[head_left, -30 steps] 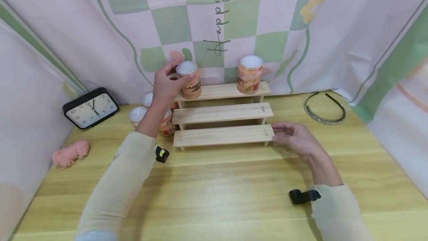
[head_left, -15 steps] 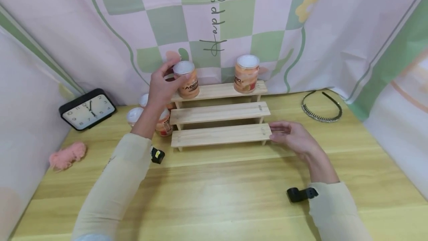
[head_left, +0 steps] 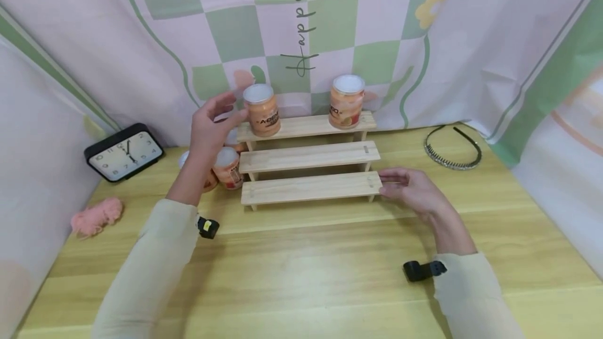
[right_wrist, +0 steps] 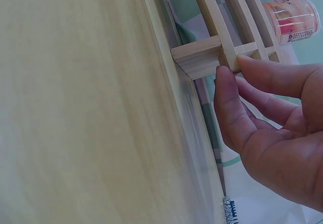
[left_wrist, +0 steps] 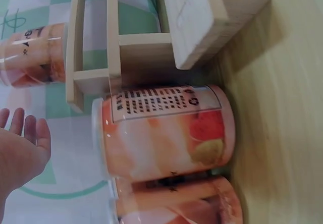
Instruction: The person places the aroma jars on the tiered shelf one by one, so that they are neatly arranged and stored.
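Note:
A tiered wooden rack with three steps stands on the table. On its top step are two orange cans with pale lids, a left can and a right can. My left hand is just left of the left can, fingers spread apart from it; the left wrist view also shows this hand holding nothing. My right hand pinches the right end of the lowest step between thumb and fingers, as the right wrist view shows. More cans stand left of the rack, partly hidden by my left arm.
A black-framed clock stands at the back left, with a pink yarn bundle in front of it. At the right lies a dark toothed headband. A checkered curtain hangs directly behind the rack.
My left hand has let go of the left can on the top step and drawn back to the left. The can stays upright there. My right hand keeps its place at the lowest step.

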`<state>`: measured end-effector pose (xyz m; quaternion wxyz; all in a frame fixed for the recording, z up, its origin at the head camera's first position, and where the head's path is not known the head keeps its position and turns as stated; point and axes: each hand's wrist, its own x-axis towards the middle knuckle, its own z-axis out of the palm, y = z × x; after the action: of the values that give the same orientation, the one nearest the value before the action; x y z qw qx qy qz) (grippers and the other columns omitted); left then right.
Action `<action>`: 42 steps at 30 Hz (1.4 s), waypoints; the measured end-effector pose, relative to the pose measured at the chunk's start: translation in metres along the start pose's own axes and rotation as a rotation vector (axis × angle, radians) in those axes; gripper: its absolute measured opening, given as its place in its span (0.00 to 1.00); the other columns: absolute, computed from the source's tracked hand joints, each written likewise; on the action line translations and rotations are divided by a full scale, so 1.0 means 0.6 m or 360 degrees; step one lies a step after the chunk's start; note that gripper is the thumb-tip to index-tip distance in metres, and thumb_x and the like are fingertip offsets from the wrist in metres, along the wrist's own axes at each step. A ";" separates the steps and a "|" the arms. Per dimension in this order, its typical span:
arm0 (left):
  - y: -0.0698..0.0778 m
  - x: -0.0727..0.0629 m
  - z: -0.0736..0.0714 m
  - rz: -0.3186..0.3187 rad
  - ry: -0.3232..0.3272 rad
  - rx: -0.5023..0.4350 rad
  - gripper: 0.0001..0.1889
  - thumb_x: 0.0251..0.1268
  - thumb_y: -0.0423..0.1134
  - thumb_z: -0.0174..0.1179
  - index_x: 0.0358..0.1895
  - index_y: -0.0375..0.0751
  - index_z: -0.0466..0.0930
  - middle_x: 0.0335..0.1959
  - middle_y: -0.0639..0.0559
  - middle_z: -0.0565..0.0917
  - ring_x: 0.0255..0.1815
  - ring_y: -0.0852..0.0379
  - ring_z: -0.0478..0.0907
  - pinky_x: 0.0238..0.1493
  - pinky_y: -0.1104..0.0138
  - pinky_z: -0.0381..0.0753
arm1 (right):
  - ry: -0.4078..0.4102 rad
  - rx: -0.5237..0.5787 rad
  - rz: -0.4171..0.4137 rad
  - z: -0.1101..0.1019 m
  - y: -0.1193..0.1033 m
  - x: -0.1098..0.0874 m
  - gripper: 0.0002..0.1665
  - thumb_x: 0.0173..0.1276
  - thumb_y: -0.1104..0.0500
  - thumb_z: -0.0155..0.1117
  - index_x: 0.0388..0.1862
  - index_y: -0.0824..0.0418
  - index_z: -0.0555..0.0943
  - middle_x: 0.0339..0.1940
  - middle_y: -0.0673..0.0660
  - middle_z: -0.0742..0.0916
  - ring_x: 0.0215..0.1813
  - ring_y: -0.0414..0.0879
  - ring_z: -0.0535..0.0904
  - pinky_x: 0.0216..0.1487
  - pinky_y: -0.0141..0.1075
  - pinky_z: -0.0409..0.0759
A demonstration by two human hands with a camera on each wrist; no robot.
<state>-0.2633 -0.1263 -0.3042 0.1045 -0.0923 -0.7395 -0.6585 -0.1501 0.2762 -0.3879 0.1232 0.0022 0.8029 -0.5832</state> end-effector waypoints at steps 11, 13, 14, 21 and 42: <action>-0.016 -0.030 -0.029 -0.0041 0.0024 0.0151 0.30 0.64 0.45 0.71 0.68 0.41 0.76 0.65 0.45 0.78 0.65 0.51 0.72 0.62 0.60 0.72 | 0.0007 -0.0014 -0.0002 0.000 0.001 -0.001 0.33 0.71 0.70 0.62 0.72 0.77 0.65 0.64 0.75 0.76 0.60 0.57 0.78 0.55 0.33 0.82; -0.022 -0.036 -0.035 -0.0051 0.0022 0.0175 0.31 0.65 0.44 0.71 0.69 0.40 0.75 0.66 0.44 0.78 0.65 0.50 0.72 0.63 0.60 0.72 | 0.0008 -0.0010 -0.0004 0.000 0.001 -0.001 0.33 0.71 0.70 0.62 0.72 0.77 0.65 0.64 0.75 0.76 0.60 0.57 0.78 0.55 0.33 0.82; -0.026 -0.039 -0.039 -0.0053 0.0017 0.0180 0.30 0.66 0.43 0.70 0.69 0.39 0.75 0.66 0.43 0.77 0.66 0.49 0.71 0.63 0.60 0.72 | 0.0009 -0.0007 -0.0005 0.000 0.002 0.000 0.33 0.71 0.71 0.62 0.71 0.77 0.65 0.64 0.75 0.76 0.59 0.57 0.78 0.55 0.33 0.82; -0.039 -0.057 -0.063 -0.0060 0.0023 0.0219 0.31 0.65 0.45 0.71 0.69 0.36 0.74 0.66 0.43 0.78 0.67 0.47 0.71 0.64 0.62 0.74 | 0.0006 -0.0004 -0.0002 0.000 0.001 0.000 0.33 0.70 0.71 0.62 0.71 0.78 0.65 0.64 0.75 0.76 0.60 0.57 0.78 0.55 0.34 0.82; -0.062 -0.097 -0.128 -0.0049 0.0179 0.0422 0.28 0.64 0.42 0.71 0.65 0.34 0.78 0.62 0.41 0.80 0.59 0.51 0.75 0.55 0.72 0.74 | 0.0003 0.0005 -0.0009 0.000 -0.001 -0.001 0.33 0.71 0.71 0.62 0.72 0.78 0.64 0.65 0.76 0.75 0.59 0.56 0.78 0.56 0.35 0.82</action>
<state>-0.2152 -0.2068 -0.3471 0.1469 -0.0292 -0.8144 -0.5606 -0.1498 0.2758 -0.3871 0.1209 0.0007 0.8021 -0.5848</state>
